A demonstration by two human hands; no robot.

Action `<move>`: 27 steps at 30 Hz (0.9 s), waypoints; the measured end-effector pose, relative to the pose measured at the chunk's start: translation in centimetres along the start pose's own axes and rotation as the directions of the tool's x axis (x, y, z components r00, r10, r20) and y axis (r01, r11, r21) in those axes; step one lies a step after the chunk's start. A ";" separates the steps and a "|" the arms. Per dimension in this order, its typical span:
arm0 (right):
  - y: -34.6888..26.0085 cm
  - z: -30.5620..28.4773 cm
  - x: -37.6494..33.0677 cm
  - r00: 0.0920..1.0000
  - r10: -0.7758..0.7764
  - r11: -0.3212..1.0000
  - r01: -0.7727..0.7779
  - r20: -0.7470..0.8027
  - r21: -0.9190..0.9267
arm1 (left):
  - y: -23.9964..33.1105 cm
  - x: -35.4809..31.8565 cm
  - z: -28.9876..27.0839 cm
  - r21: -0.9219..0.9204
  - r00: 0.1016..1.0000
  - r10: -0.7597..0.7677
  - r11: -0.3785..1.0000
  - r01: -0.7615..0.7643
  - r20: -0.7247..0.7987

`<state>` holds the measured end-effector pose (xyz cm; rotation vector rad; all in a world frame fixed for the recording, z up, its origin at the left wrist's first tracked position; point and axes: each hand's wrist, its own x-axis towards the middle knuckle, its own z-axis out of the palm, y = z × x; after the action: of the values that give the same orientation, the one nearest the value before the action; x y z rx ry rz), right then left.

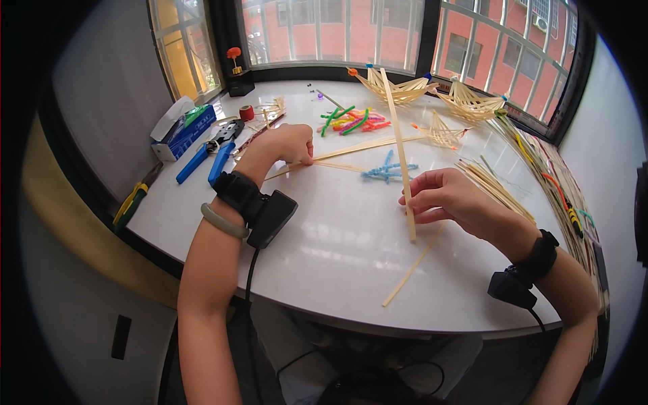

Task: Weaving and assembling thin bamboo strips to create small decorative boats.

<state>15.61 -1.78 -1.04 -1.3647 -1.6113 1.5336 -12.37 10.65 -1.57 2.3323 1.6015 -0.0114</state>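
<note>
My right hand (445, 196) pinches a long, flat bamboo strip (397, 128) near its lower end, and the strip stands up at a slight tilt. At the middle left of the table, my left hand (291, 143) has its fingers closed on thin bamboo strips (361, 146) that lie across the tabletop toward the right. Between the hands lies a bundle of light-blue fuzzy pipe cleaners (385, 170). A short loose strip (408, 271) rests on the table below my right hand.
Boat-shaped woven strip pieces (398, 89) stand by the window. Coloured pipe cleaners (351, 121), blue-handled pliers (217, 152), a tissue pack (182, 131) and a red tape roll (246, 113) lie behind and left. Long strips (540, 169) and a yellow-black tool (575, 221) line the right edge.
</note>
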 end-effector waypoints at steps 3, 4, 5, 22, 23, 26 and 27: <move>0.7 -0.1 1.2 0.999 -0.020 1.000 0.020 -0.030 0.003 | 1.3 -0.2 0.5 0.176 0.995 -0.046 0.983 0.060 -0.085; 0.8 -0.2 1.5 0.999 -0.020 1.000 0.020 -0.031 0.003 | 1.5 -0.6 0.6 0.204 0.990 -0.028 0.977 0.056 -0.139; 0.9 -0.3 1.8 0.999 -0.022 1.000 0.022 -0.044 0.005 | 1.7 -0.8 0.6 0.233 0.982 -0.007 0.971 0.053 -0.191; 2.4 -3.9 5.3 0.863 -0.109 0.985 0.160 -0.493 0.061 | 1.4 -1.5 -0.1 0.168 0.997 -0.063 0.983 0.070 -0.047; 1.9 -2.5 4.8 0.861 -0.133 0.978 0.193 -0.491 0.074 | 1.5 -1.5 0.0 0.195 0.996 -0.078 0.977 0.083 -0.033; 0.8 0.7 3.6 0.906 -0.196 0.965 0.246 -0.375 0.089 | 2.5 -1.8 -0.1 0.286 0.991 -0.062 0.953 0.095 -0.121; 0.4 1.6 3.3 0.914 -0.220 0.960 0.266 -0.340 0.092 | 2.7 -2.1 -0.4 0.297 0.990 -0.062 0.950 0.098 -0.127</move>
<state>13.20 0.46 -2.59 -1.2165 -1.3835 1.1756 -10.73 7.95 -0.11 2.5324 1.8664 -0.1523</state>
